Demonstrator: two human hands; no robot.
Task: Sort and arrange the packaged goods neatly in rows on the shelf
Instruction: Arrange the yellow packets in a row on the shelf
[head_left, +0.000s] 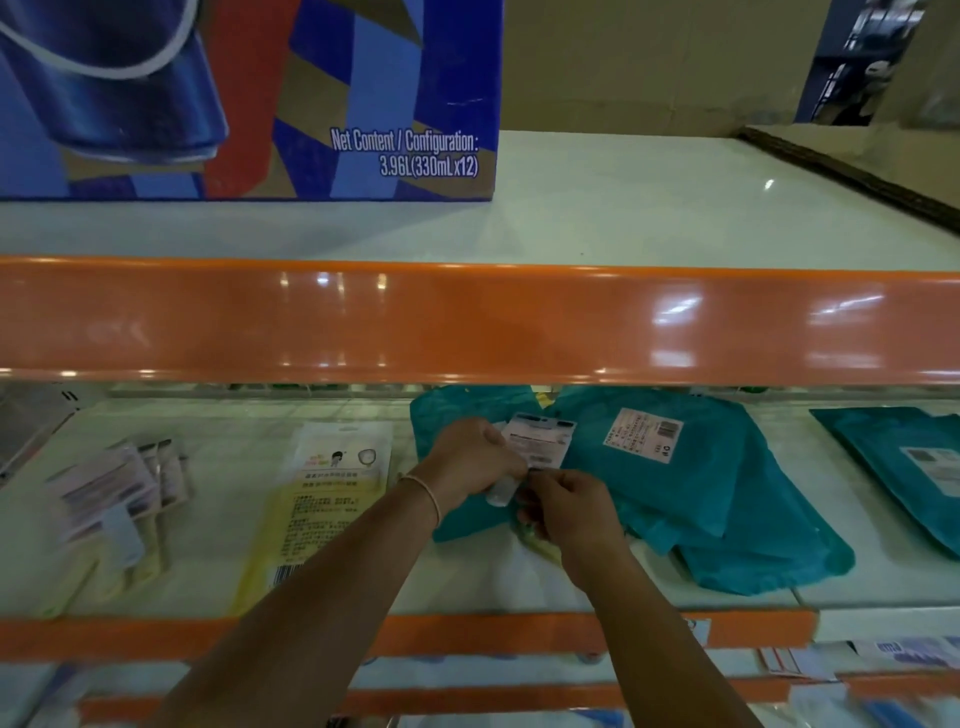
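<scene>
Both hands' fingers, left (467, 457) & right (566, 506), pinch small white packet (537, 441) over teal pouches (691, 488) on shelf (218, 587)

At about eleven o'clock, the blue carton (249, 98) on the upper shelf carries white print at its lower right corner: "Net Content / Configuration:" and below it "3.96L(330mLx12)". At about seven o'clock, the yellow packet (322, 499) bears lines of small print and a barcode, too blurred to read. At about four o'clock, the white label (643, 434) on the teal pouch (691, 499) shows a barcode and tiny characters, also unreadable.
</scene>
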